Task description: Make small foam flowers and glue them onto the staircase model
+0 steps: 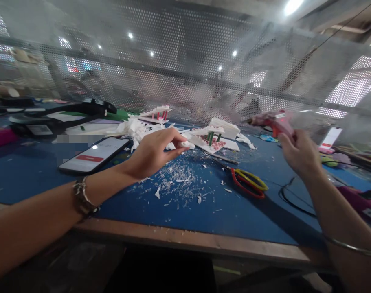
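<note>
Between thumb and fingers, my left hand point(156, 152) pinches a small white piece point(185, 144) whose kind I cannot make out. My right hand point(301, 152) grips a pink glue gun point(273, 119), held above the table with its nozzle pointing left. Just beyond my left hand stands a white model point(217, 136) with green posts and reddish speckles on its base. A second white model point(159, 113) with red posts is farther back. Crumpled white scraps point(136, 129) lie behind my left hand. Scissors point(249, 183) with red and yellow handles rest between my hands.
White shavings point(176, 179) are scattered over the blue tabletop point(203, 219). A phone point(95, 154) lies at left, near a black strapped device point(63, 116). At right are a black cable point(286, 199), another lit phone point(330, 138) and a purple object point(359, 203). A perforated metal screen point(179, 61) rises behind.
</note>
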A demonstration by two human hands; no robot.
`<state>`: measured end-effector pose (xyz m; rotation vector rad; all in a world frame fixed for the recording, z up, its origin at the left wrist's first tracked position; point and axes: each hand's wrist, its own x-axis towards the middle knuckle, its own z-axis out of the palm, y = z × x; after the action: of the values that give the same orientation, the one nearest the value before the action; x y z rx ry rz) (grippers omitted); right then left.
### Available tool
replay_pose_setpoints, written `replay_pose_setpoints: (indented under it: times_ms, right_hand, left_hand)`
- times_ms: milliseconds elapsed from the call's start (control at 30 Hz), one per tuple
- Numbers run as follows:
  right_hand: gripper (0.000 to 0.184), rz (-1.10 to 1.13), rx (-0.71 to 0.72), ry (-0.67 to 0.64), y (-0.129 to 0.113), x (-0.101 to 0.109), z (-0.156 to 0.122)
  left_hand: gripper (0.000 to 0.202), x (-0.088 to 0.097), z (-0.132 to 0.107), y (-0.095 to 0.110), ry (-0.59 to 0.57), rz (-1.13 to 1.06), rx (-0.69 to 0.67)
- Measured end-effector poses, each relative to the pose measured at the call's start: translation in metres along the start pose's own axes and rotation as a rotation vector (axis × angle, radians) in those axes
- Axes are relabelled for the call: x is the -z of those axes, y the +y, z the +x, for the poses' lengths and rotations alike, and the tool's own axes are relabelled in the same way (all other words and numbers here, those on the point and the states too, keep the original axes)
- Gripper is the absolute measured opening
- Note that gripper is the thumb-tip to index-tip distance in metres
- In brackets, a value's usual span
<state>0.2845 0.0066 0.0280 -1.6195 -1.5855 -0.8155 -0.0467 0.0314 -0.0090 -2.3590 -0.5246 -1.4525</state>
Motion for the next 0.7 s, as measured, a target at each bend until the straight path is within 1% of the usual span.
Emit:
replay_pose_setpoints:
  times_ms: [67,133,200,267,367,500,700]
  right_hand:
    - [0.026,0.003,-0.025,0.020,-0.025,0.001,-0.003]
    - [0.033,0.017,-0.013,0.033,-0.046,0.002,-0.008]
    - [0.034,0.071,0.023,0.037,-0.062,0.005,-0.013]
    - [0.032,0.120,0.065,0.030,-0.073,0.007,-0.017]
    - [0.031,0.168,0.134,0.039,-0.081,0.009,-0.023]
    - [0.029,0.202,0.226,0.087,-0.083,0.007,-0.027]
    - [0.028,0.195,0.252,0.097,-0.084,0.007,-0.030]
  left_hand:
    - [0.009,0.000,-0.001,-0.001,-0.024,0.031,-0.022]
    - [0.009,0.000,-0.001,-0.001,-0.044,0.049,-0.033]
    - [0.010,-0.001,-0.001,-0.001,-0.060,0.066,-0.046]
    - [0.010,0.000,0.000,0.001,-0.060,0.077,-0.066]
    - [0.010,0.000,0.001,0.003,-0.071,0.075,-0.081]
    - [0.012,0.000,0.000,0.006,-0.114,0.060,-0.067]
    - [0.013,0.000,0.000,0.010,-0.102,0.085,-0.045]
